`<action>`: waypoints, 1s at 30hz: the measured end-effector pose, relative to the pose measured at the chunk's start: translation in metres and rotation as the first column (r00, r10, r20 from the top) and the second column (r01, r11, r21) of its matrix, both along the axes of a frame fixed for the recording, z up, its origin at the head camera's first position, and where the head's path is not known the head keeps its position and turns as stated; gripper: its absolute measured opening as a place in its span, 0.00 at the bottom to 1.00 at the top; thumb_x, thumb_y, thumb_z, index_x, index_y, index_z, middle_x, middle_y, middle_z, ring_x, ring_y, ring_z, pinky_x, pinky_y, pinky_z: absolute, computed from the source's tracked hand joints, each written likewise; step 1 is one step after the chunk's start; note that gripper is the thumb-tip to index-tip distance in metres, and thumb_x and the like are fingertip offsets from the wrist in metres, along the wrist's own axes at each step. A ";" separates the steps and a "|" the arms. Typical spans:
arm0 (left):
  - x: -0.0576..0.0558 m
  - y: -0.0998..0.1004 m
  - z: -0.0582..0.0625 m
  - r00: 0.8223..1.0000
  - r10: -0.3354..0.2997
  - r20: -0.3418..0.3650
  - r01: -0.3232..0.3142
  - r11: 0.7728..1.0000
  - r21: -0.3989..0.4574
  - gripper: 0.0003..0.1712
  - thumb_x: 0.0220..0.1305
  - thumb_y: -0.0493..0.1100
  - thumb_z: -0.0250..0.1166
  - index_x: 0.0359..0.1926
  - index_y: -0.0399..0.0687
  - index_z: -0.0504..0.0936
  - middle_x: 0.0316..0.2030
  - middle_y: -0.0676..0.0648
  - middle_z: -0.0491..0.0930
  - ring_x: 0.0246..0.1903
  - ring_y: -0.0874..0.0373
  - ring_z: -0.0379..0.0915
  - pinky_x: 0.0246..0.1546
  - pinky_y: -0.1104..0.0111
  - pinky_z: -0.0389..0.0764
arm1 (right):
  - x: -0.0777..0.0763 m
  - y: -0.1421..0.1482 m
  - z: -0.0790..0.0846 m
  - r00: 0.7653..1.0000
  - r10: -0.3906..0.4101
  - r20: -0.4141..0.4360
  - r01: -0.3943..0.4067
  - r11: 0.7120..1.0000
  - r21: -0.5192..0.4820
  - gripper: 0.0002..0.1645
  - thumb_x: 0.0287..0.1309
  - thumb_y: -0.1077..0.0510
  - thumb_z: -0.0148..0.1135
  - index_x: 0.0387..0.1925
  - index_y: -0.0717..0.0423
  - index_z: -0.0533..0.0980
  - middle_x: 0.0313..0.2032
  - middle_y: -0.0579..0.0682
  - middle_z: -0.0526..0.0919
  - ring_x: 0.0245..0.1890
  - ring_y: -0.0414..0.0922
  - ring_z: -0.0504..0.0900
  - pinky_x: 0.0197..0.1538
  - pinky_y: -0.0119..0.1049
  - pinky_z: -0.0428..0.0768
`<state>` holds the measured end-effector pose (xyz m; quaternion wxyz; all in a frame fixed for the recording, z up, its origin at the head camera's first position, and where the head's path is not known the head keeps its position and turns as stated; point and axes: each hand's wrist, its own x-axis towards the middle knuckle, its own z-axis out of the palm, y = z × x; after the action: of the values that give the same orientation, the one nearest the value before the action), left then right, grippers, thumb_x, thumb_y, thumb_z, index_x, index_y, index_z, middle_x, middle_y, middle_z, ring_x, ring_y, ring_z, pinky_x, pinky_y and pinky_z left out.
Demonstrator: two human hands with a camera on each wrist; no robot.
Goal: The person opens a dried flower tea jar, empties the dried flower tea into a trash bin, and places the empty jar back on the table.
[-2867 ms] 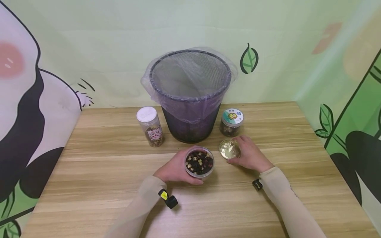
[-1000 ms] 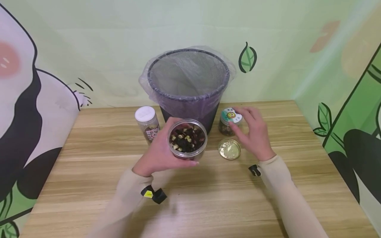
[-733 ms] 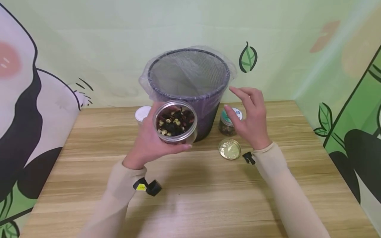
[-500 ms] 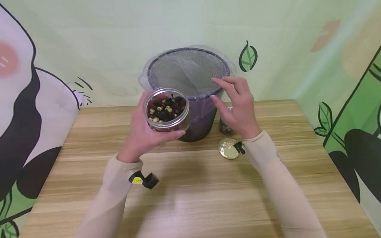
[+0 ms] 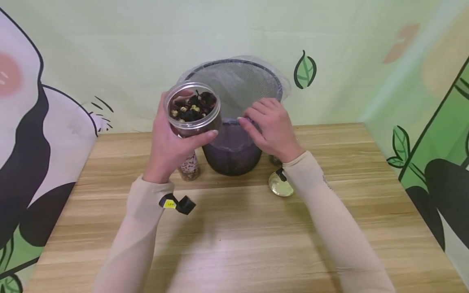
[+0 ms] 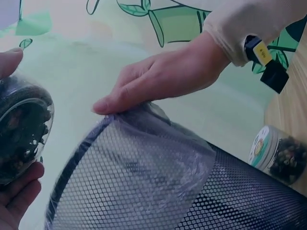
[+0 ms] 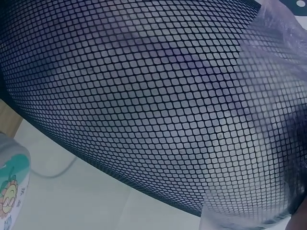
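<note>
In the head view my left hand (image 5: 165,140) grips a clear plastic jar (image 5: 201,127), raised and tilted over the left front of a mesh wastebasket (image 5: 232,160). Dark dried petals and pale buds (image 5: 190,109) fill the lidless jar. My right hand (image 5: 272,128) holds the basket's near right rim, its fingers curled over the edge. The left wrist view shows that right hand (image 6: 168,79) on the rim, where a thin plastic liner (image 6: 177,158) folds down over the mesh. The right wrist view is mostly mesh (image 7: 129,105), with only a sliver of hand at its edge.
A gold-coloured lid (image 5: 280,187) lies on the wooden table (image 5: 234,244) under my right wrist. Behind the left hand stands a tall jar (image 5: 189,167), partly hidden. A small lidded jar (image 6: 285,160) stands right of the basket. Printed cloth walls (image 5: 146,61) surround the table.
The left hand has lifted the jar from the table, up and left toward the basket. The right hand has left the gold lid, passed over the small jar and taken hold of the basket's rim.
</note>
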<state>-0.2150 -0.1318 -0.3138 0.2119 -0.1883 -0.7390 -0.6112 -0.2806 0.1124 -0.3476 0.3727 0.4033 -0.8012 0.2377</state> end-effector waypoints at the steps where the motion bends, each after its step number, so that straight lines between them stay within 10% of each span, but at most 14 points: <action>1: -0.002 0.000 0.000 1.000 0.001 0.005 -0.001 1.000 0.003 0.48 0.40 0.38 0.83 0.65 0.48 0.70 0.62 0.51 0.75 0.64 0.58 0.71 0.70 0.61 0.72 | 0.000 0.000 -0.001 1.000 -0.002 -0.001 0.002 1.000 0.005 0.35 0.80 0.39 0.41 0.30 0.59 0.81 0.29 0.53 0.82 0.36 0.53 0.79 0.49 0.49 0.78; 12: -0.029 0.013 0.017 0.995 0.093 -0.025 -0.094 0.995 -0.046 0.46 0.46 0.40 0.83 0.66 0.43 0.71 0.62 0.47 0.74 0.62 0.61 0.71 0.67 0.67 0.72 | -0.004 0.000 -0.003 1.000 0.018 0.018 -0.018 1.000 -0.004 0.38 0.77 0.32 0.41 0.22 0.57 0.71 0.22 0.50 0.71 0.29 0.51 0.70 0.42 0.46 0.70; 30: -0.062 0.011 0.003 0.976 0.174 -0.127 -0.190 0.973 -0.128 0.52 0.44 0.51 0.85 0.67 0.48 0.68 0.60 0.51 0.79 0.59 0.64 0.74 0.63 0.70 0.75 | 0.005 0.005 0.004 0.996 0.061 0.065 -0.062 0.998 0.022 0.40 0.71 0.27 0.44 0.18 0.55 0.65 0.18 0.48 0.65 0.26 0.48 0.63 0.44 0.46 0.67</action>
<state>-0.2769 -0.1211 -0.3104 0.2959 -0.1689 -0.7805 -0.5242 -0.2761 0.1172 -0.3437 0.3345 0.4244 -0.8027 0.2524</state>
